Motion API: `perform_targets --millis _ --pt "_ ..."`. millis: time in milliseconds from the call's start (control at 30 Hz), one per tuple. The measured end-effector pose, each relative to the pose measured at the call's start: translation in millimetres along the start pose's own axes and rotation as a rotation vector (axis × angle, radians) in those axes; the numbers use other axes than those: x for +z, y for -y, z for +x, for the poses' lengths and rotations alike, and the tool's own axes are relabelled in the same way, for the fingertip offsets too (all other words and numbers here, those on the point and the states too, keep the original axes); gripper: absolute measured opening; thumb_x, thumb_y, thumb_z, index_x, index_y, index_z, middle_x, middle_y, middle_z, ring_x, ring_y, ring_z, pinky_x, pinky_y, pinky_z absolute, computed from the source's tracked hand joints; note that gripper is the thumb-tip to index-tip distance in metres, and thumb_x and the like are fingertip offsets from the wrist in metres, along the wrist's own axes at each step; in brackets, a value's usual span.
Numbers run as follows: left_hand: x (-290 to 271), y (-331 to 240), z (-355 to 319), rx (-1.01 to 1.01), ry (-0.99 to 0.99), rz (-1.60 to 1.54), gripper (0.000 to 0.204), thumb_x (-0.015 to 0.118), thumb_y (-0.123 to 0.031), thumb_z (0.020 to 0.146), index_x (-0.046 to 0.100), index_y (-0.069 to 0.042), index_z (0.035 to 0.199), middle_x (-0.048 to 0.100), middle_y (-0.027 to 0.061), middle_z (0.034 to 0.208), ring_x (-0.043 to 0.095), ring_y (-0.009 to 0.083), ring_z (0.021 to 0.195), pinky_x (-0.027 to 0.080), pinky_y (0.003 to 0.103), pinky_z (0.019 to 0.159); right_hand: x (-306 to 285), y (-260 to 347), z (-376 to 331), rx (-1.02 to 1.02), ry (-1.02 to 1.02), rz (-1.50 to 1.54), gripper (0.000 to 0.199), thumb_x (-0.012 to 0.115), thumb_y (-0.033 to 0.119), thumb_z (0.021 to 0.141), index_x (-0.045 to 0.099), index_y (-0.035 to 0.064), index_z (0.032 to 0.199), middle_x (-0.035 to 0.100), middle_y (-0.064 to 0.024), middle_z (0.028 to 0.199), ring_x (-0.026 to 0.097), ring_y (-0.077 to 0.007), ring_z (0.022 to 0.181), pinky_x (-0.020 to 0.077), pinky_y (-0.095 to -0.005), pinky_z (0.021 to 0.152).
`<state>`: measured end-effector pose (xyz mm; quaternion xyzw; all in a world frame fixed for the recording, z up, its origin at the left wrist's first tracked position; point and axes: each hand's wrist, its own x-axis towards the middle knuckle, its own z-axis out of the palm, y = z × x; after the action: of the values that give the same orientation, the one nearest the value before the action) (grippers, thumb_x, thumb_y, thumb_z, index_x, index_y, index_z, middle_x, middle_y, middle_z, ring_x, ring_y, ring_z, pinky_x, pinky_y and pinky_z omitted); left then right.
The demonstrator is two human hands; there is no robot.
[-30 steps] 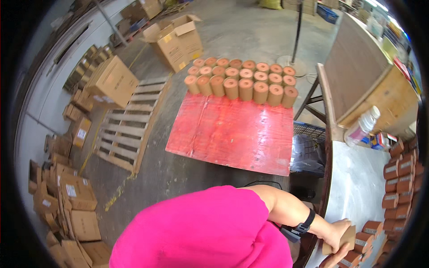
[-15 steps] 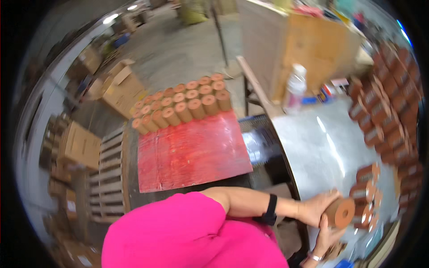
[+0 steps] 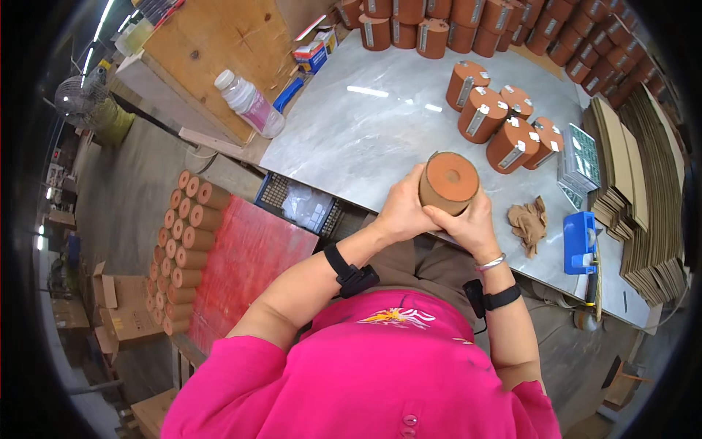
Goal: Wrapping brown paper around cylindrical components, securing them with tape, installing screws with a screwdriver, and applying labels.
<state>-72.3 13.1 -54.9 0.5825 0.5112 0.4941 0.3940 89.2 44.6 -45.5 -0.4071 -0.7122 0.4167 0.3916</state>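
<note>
Between both hands is a reddish-brown cylinder with a round dimple in its top face and a tan wrap around its side. My left hand grips its left side, while my right hand is closed around its lower right side, thumb across the front. Both are just over the front edge of the grey table. Beyond, several similar cylinders with pale label strips and white tabs stand grouped. A crumpled brown paper lies to the right of my right hand.
Many cylinders are stacked at the back. Right are a blue tool, green-printed sheets and cardboard pieces. A bottle stands back left. Leftward, a red board carries rows of cylinders, beside a dark crate.
My view has swung rightward from the red board to the grey table. Both hands still hold the cylinder, which now appears nearer the middle of the picture with its top face upward.
</note>
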Motion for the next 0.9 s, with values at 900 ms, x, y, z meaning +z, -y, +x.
perform_targets --millis 900 --pt "53.9 -79.8 -1.3 -0.461 0.362 -0.661 0.064 0.073 -0.018 0.085 0.044 0.001 0.139 0.058 0.0131 0.129 0.058 0.0212 0.119 0.046 0.036 0.102 -52.9 39.1 -79.7 -0.011 -0.363 0.105 0.099 0.077 0.031 0.084 0.017 -0.0145 0.149 0.053 -0.0349 0.133 0.060 -0.0391 0.120 0.0478 -0.0416 0.099"
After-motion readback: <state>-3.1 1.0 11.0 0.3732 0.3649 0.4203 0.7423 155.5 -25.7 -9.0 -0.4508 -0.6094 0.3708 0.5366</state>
